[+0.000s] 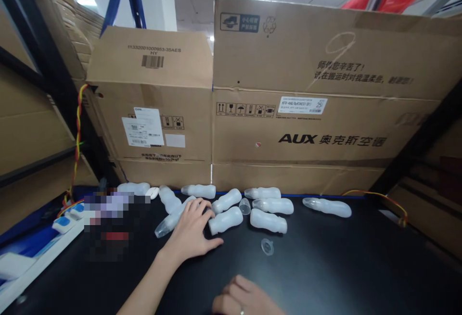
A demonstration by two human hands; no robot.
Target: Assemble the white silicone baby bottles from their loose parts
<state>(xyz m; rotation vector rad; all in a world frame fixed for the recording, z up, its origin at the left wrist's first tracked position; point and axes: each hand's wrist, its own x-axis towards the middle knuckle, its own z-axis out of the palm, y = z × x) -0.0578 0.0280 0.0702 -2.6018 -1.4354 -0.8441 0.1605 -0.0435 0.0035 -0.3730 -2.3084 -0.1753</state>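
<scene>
Several translucent white squeeze bottles lie on their sides on the black tabletop. My left hand (193,231) reaches among them with thumb and fingers apart, palm down. Under its fingers lies a capped bottle (171,219), and a bottle without a clear cap (226,220) is just right of the fingertips. Whether the fingers touch either one, I cannot tell. At the bottom edge, my right hand (245,298) is closed with its fingers curled, partly cut off; what it holds, if anything, is hidden. A loose clear cap (244,206) and a clear ring-like lid (267,246) lie nearby.
Cardboard boxes (303,127) form a wall behind the bottles. One capped bottle (327,207) lies apart on the right. A white power strip (43,257) runs along the left edge, beside a blurred-out patch. Twisted wires (390,204) lie at the back right.
</scene>
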